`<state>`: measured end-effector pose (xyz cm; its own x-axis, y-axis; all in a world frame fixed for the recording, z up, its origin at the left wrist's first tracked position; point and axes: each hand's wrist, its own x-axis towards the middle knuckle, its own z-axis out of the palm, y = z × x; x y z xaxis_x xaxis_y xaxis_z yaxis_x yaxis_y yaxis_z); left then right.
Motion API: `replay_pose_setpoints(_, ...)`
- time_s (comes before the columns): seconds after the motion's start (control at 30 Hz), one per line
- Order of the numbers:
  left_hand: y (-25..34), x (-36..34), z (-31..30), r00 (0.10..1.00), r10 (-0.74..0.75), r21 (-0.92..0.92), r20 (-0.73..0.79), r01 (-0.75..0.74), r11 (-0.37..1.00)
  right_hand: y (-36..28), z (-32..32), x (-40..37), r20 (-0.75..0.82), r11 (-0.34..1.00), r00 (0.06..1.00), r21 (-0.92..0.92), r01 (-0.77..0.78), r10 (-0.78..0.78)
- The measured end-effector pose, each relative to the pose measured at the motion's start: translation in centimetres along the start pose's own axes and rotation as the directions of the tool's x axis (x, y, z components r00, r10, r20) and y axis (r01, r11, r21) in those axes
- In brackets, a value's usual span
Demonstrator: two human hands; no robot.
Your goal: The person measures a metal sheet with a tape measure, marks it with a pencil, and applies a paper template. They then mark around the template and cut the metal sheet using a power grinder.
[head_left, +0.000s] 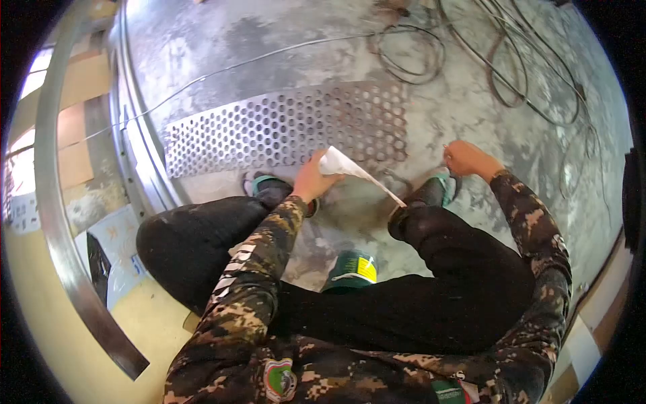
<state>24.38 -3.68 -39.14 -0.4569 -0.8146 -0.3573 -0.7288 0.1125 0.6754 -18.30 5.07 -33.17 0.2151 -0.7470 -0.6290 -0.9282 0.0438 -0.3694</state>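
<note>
My left hand is closed around a white piece, which looks like a roll or folded sheet. From it a narrow white strip runs down and right, its far end near my knee. To the right, my right hand is held above the floor with its fingers curled together; whatever is between the fingertips, if anything, is too small to name. Beyond my left hand a perforated metal sheet lies flat on the floor. Between my legs stands a dark green container with a yellow label, partly hidden by my leg.
Cables lie coiled on the concrete floor at the upper right, and a thin wire crosses above the metal sheet. Long metal profiles run along the left side, beside cardboard pieces and a plastic-wrapped packet.
</note>
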Motion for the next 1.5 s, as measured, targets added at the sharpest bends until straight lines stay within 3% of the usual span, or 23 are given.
replay_pose_setpoints(0.07, 0.1, 0.0, -0.3, 0.996, -0.006, 0.039, 0.093, 0.002, 0.999, 1.6, 0.6, 0.1, -0.017, 0.999, 1.000, 0.048, -0.010, 0.011)
replay_pose_setpoints(0.2, 0.0, 1.4, -2.0, 0.999, 0.018, 0.174, -0.031, -0.012, 0.985, 0.8, 0.4, -1.2, -0.206, 0.995, 0.978, 0.090, 0.032, -0.013)
replay_pose_setpoints(0.3, -0.9, 3.9, -5.6, 0.988, 0.072, 0.235, -0.134, -0.039, 0.971, -1.3, 0.1, -0.1, -0.197, 0.988, 0.975, 0.135, -0.074, 0.100)
replay_pose_setpoints(0.37, -1.3, 6.2, -8.8, 0.996, -0.030, 0.209, 0.084, 0.012, 0.978, -2.3, 2.0, 2.7, -0.162, 0.965, 0.984, 0.233, 0.117, -0.080)
replay_pose_setpoints(0.43, 0.1, 6.7, -10.7, 0.966, 0.042, 0.443, 0.256, -0.156, 0.883, -6.0, 4.0, 4.9, -0.115, 0.945, 0.981, 0.270, 0.184, -0.158)
replay_pose_setpoints(0.63, -1.0, 4.4, -4.4, 0.882, 0.145, 0.402, 0.449, -0.344, 0.849, -14.5, 9.4, 9.5, 0.067, 0.907, 0.911, 0.151, 0.394, -0.407)
replay_pose_setpoints(0.7, 1.3, 3.0, -3.2, 0.780, 0.043, 0.315, 0.624, -0.301, 0.900, -15.0, 12.1, 10.3, 0.026, 0.874, 0.881, 0.146, 0.464, -0.472)
replay_pose_setpoints(0.77, 2.7, 1.3, -1.1, 0.655, -0.069, 0.395, 0.753, -0.365, 0.843, -13.8, 8.4, 10.3, -0.066, 0.797, 0.814, 0.172, 0.579, -0.577)
replay_pose_setpoints(0.8, 1.9, 0.5, -0.6, 0.662, -0.059, 0.393, 0.747, -0.369, 0.842, -12.5, 6.8, 11.4, -0.251, 0.797, 0.820, 0.211, 0.566, -0.515)
replay_pose_setpoints(0.83, 0.4, -0.1, 0.2, 0.726, 0.124, 0.304, 0.676, -0.428, 0.851, -11.2, 5.0, 12.7, -0.421, 0.789, 0.798, 0.254, 0.560, -0.431)
replay_pose_setpoints(0.87, -0.5, -0.1, 0.7, 0.762, 0.295, 0.220, 0.576, -0.492, 0.842, -10.1, 2.7, 14.3, -0.472, 0.795, 0.853, 0.418, 0.439, -0.224)
replay_pose_setpoints(0.9, 0.1, 0.4, 0.7, 0.763, 0.294, 0.217, 0.575, -0.489, 0.845, -8.7, 0.2, 16.3, -0.477, 0.750, 0.879, 0.580, 0.318, -0.003)
replay_pose_setpoints(0.93, 1.3, 1.0, 0.5, 0.840, 0.324, 0.265, 0.435, -0.464, 0.845, -6.8, -2.3, 18.8, -0.495, 0.784, 0.850, 0.594, 0.179, 0.181)
replay_pose_setpoints(0.97, 2.0, 1.9, 0.4, 0.894, 0.349, 0.311, 0.282, -0.429, 0.848, -4.5, -3.9, 21.5, -0.660, 0.694, 0.686, 0.649, 0.313, 0.308)
replay_pose_setpoints(1.0, 1.5, 3.1, 0.8, 0.923, 0.311, 0.338, 0.227, -0.374, 0.863, -2.9, -8.1, 22.2, -0.558, 0.723, 0.717, 0.683, 0.109, 0.418)
replay_pose_setpoints(1.03, 1.8, 4.8, 0.7, 0.926, 0.305, 0.338, 0.223, -0.367, 0.867, -1.8, -10.5, 23.6, -0.517, 0.548, 0.618, 0.821, 0.162, 0.592)
replay_pose_setpoints(1.1, 3.4, 8.5, 0.1, 0.957, 0.289, 0.319, -0.029, -0.265, 0.910, 1.4, -14.4, 26.3, -0.587, 0.583, 0.455, 0.795, 0.169, 0.669)
replay_pose_setpoints(1.17, 5.3, 11.7, -0.6, 0.968, 0.244, 0.313, -0.065, -0.213, 0.926, 5.6, -16.3, 30.5, -0.588, 0.562, 0.363, 0.806, 0.186, 0.723)
replay_pose_setpoints(1.23, 6.9, 14.3, -1.5, 0.975, 0.200, 0.305, -0.101, -0.161, 0.939, 5.8, -19.0, 30.6, -0.548, 0.537, 0.365, 0.832, 0.142, 0.753)
replay_pose_setpoints(1.3, 7.8, 15.8, -2.1, 0.985, 0.165, 0.280, 0.050, -0.172, 0.944, 6.5, -20.6, 31.3, -0.507, 0.512, 0.367, 0.854, 0.093, 0.779)
replay_pose_setpoints(1.37, 7.6, 16.1, -1.7, 0.988, 0.153, 0.335, 0.034, -0.156, 0.929, 7.8, -21.3, 32.8, -0.392, 0.386, 0.564, 0.912, 0.137, 0.726)
replay_pose_setpoints(1.4, 7.6, 16.3, -1.5, 0.987, 0.160, 0.392, 0.019, -0.154, 0.907, 8.0, -21.2, 34.1, -0.400, 0.398, 0.472, 0.911, 0.109, 0.786)
replay_pose_setpoints(1.5, 7.6, 16.6, -1.4, 0.990, 0.139, 0.396, -0.020, -0.119, 0.910, 9.1, -21.2, 35.0, -0.426, 0.463, 0.464, 0.885, 0.038, 0.776)
